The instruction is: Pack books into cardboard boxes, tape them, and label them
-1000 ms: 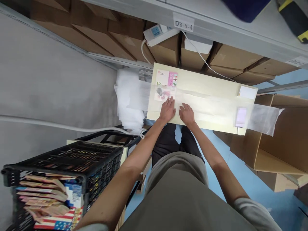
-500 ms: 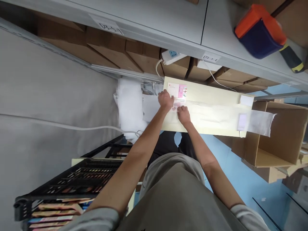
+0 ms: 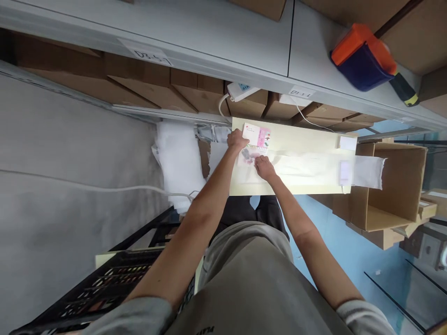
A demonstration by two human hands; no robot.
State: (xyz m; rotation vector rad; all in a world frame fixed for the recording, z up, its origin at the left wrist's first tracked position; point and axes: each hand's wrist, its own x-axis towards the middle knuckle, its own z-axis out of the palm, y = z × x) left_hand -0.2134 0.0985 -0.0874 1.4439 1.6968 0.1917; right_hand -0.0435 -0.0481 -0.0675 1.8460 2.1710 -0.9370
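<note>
A pink and white printed booklet (image 3: 257,135) lies near the left end of the pale yellow board (image 3: 303,137). My left hand (image 3: 237,139) grips the booklet's left edge, thumb on top. Just below and to the right, my right hand (image 3: 264,167) has its fingers pinched at the edge of a translucent wrap (image 3: 307,168), which covers a pinkish item (image 3: 248,157). The wrap stretches rightward along the board. At the board's right end sit a lilac pad (image 3: 345,172) and a small white block (image 3: 347,143).
White foam sheets (image 3: 179,158) are stacked left of the board. An open cardboard box (image 3: 394,204) stands at the right. Behind run shelves with cartons and a power strip (image 3: 240,91). A tape dispenser (image 3: 365,58) rests on the upper shelf; a black crate (image 3: 122,279) is lower left.
The booklet has tilted slightly, and more of the pinkish item below it shows. My left hand has shifted to the booklet's left edge. The whole view has moved a little.
</note>
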